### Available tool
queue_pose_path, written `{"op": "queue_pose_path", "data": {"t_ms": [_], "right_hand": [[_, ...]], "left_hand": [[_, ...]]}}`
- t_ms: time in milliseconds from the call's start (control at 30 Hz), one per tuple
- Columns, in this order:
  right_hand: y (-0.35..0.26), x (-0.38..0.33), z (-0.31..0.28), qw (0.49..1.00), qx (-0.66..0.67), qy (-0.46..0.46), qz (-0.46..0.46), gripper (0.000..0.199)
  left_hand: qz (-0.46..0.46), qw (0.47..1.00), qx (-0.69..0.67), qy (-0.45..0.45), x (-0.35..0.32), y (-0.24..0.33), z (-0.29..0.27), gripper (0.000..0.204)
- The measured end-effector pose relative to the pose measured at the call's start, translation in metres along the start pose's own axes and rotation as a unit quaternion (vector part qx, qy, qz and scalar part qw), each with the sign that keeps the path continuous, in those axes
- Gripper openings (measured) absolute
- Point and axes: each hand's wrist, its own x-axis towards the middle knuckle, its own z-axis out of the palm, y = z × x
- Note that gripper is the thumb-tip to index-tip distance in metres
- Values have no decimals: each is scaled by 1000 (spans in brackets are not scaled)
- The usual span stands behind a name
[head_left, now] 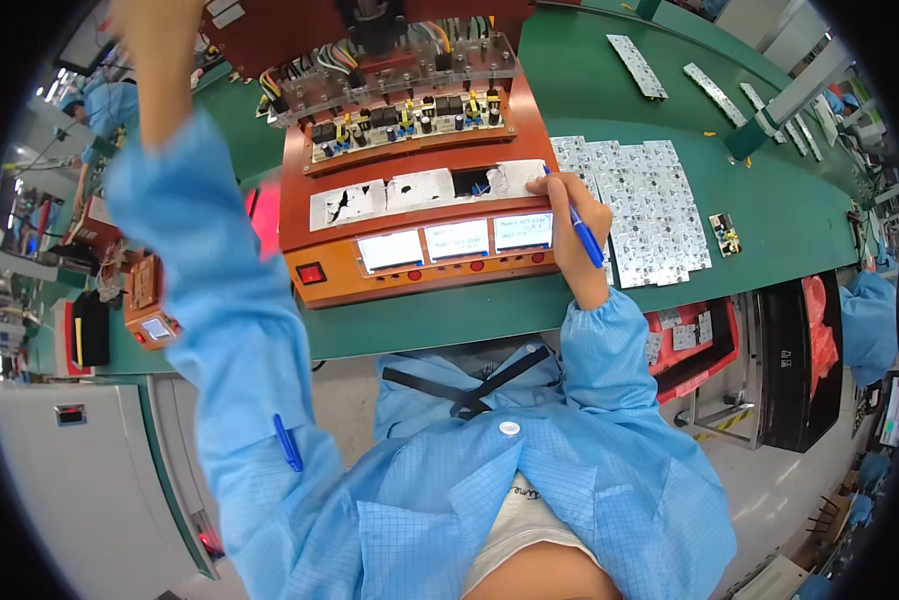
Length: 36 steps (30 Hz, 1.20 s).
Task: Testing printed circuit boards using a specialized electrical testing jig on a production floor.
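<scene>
My right hand [577, 215] is closed around a blue pen [587, 240], resting at the right end of a torn white strip [417, 190] on top of an orange-red test fixture [314, 205]. Raised at the upper left, my left hand [159, 45] is smeared by motion and runs to the picture's rim, so its fingers do not show. Behind the strip, a row of circuit boards [409, 125] with black, yellow and blue parts sits in the fixture. Above them is a clear plate [399, 80] with pins and wires. Three lit screens [456, 241] line the fixture's front.
Many white circuit boards [654, 215] lie in a panel-like block on the green table [769, 215], right of the fixture. A single populated board [725, 234] lies beyond them. Below the table edge stands a red bin [694, 350] holding boards. A metal post [769, 115] rises at the right.
</scene>
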Motion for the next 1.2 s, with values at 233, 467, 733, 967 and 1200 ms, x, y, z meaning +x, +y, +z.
{"op": "queue_pose_path", "data": {"t_ms": [233,467,733,967,1200], "right_hand": [[21,66,26,984,-18,58,-169,13],[16,72,41,989,0,-59,-136,20],[-12,25,13,954,287,-87,-24,25],[4,-133,-35,989,77,-120,-25,20],[14,-105,-44,964,-147,-180,-127,15]], "left_hand": [[-222,955,-181,-73,-238,-33,3,28],[-311,865,-303,-253,-259,-35,12,37],[-275,883,-322,-206,-277,-1,-38,39],[-238,920,-252,-182,-379,62,-128,33],[-290,913,-125,-258,-426,78,-113,29]]}}
